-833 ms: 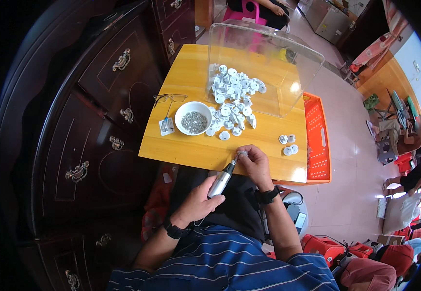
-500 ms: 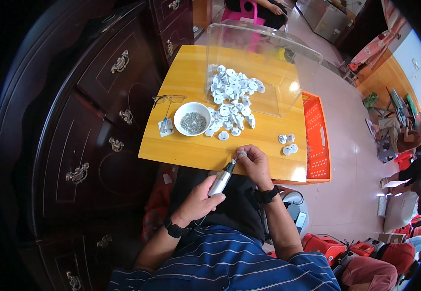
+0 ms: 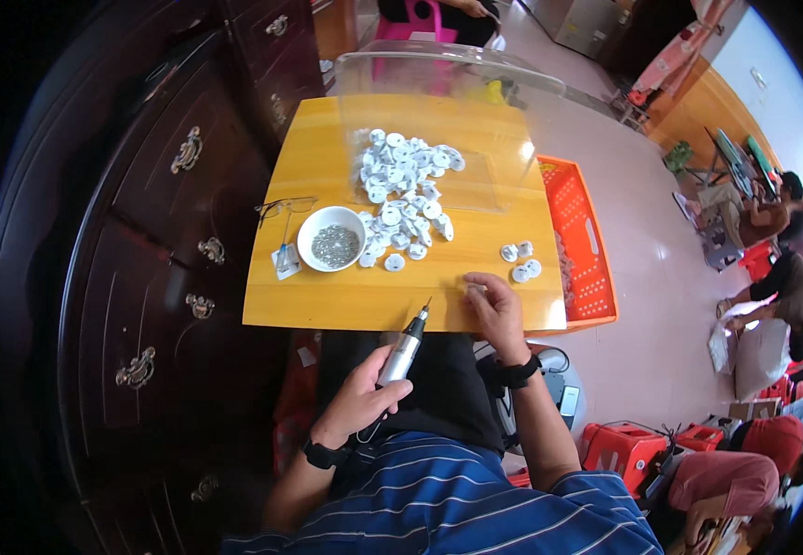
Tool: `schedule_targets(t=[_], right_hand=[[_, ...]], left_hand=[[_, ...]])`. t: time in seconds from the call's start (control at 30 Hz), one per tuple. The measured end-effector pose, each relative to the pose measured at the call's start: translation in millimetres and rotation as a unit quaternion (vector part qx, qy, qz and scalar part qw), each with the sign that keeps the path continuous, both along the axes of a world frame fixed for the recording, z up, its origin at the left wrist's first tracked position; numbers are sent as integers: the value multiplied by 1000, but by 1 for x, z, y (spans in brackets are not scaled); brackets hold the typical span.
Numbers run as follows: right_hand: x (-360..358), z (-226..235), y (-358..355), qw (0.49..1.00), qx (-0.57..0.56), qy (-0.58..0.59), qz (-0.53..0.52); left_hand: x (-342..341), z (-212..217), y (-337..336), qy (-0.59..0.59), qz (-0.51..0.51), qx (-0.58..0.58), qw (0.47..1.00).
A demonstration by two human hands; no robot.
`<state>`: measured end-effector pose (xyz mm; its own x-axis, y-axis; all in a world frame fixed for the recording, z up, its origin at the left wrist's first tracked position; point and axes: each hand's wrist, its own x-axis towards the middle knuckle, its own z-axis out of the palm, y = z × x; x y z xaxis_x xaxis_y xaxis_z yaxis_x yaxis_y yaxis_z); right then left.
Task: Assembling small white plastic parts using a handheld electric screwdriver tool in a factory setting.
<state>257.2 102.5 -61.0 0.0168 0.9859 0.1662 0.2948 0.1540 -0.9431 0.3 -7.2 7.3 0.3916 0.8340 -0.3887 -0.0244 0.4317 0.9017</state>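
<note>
Left hand point(image 3: 357, 403) wrapped around pen-type electric screwdriver point(image 3: 403, 348), tip just off worktop point(image 3: 327, 305) near edge. Right hand point(image 3: 497, 310) pinches small white part point(image 3: 473, 289) there. Part looks light, rigid; grip by rim.

Left hand point(image 3: 360, 402) fisted, wrist low; right hand point(image 3: 497, 310) curled, fingertips pinched forward.

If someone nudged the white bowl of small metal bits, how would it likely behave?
The white bowl looks wide and low, so it would probably slide on the smooth yellow table rather than tip. Its loose grey fill likely adds weight and could spill if jolted. It looks rigid, possibly breakable.
</note>
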Motion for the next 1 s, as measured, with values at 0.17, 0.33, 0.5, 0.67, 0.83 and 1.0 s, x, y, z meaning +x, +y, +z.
schedule_targets(t=[0.17, 0.33, 0.5, 0.67, 0.83, 1.0], right_hand=[[49, 24, -20, 969, 90, -187, -137], [55, 9, -11, 949, 107, -245, -166], [56, 28, 8, 945, 59, -259, -192], [36, 54, 20, 936, 69, -300, -171], [-14, 80, 52, 958, 107, -265, -31], [-66, 105, 73, 953, 171, -232, 92]], left_hand=[[6, -5, 6, 6, -13, 18, 1000], [5, 5, 3, 8, 11, 5, 1000], [12, 6, 9, 55, -15, 10, 998], [10, 8, 4, 59, 0, 13, 998], [-7, -4, -6, 31, 31, -14, 999], [-18, -3, -17, 28, 27, -2, 999]])
